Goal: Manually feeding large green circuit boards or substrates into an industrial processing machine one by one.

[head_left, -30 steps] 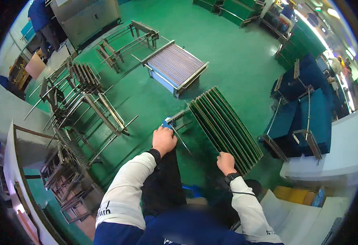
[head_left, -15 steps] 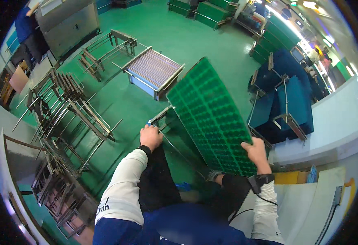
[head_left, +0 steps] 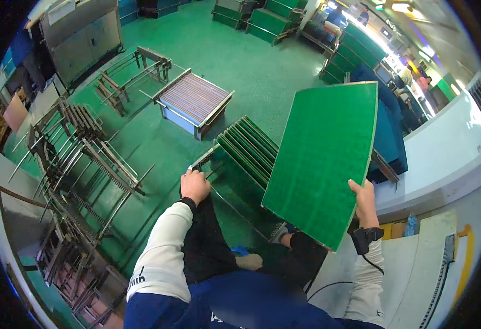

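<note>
My right hand (head_left: 364,200) grips a large green panel, like a circuit board sheet (head_left: 323,159), by its right edge, thumb on the face toward me. The panel is raised and tilted, its face plain green. Behind its left edge, several more green panels (head_left: 245,152) stand in a row in a slotted metal rack (head_left: 232,204) in front of my knees. My left hand (head_left: 195,185) is closed over the rack's near-left corner, beside its toothed bar (head_left: 205,158). The held panel hides the right part of the rack.
Beyond the rack stands another rack full of panels (head_left: 196,98). Bare slotted metal frames (head_left: 89,159) are piled at the left. Dark blue covered stacks (head_left: 391,137) stand at the right by a white wall (head_left: 438,151). A person (head_left: 29,55) is at the far left.
My right hand has swung the panel right and turned it, so a plain face replaces the gridded one. The panels in the rack have come into sight. My left hand stays at the corner.
</note>
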A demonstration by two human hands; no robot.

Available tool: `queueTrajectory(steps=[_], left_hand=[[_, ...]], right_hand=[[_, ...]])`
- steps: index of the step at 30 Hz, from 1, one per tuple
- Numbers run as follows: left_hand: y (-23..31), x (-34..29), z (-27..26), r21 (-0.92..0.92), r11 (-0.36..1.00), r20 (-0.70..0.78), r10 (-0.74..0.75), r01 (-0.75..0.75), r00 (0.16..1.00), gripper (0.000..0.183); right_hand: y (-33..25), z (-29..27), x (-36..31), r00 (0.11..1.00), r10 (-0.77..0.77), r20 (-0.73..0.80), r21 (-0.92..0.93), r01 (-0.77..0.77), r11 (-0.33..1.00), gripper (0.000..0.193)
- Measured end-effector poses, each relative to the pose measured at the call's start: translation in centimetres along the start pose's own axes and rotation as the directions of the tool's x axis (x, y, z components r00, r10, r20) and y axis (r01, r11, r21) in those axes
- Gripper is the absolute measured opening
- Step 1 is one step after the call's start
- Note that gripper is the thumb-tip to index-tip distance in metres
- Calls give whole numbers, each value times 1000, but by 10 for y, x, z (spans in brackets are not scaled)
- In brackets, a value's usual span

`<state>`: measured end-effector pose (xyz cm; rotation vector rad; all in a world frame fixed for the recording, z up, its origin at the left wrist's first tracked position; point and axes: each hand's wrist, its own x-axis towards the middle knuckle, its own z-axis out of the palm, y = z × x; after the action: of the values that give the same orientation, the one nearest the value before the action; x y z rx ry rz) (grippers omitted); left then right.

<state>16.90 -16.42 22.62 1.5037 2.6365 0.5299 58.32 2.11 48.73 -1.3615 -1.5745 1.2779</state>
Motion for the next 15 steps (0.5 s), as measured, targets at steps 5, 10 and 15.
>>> queueTrajectory(steps=[5, 10, 15], left_hand=[[5, 3, 3, -21, 1000, -10, 2, -2, 1000, 26], [2, 4, 6, 0, 1000, -5, 4, -4, 1000, 26], [2, 8, 9, 11, 1000, 11, -3, 3, 1000, 25]], right_hand=[[14, 0, 4, 995, 0, 101, -29, 3, 1000, 29], [20, -1, 22, 998, 48, 39, 9, -48, 999, 29], [23, -6, 42, 998, 52, 40, -33, -51, 998, 28]])
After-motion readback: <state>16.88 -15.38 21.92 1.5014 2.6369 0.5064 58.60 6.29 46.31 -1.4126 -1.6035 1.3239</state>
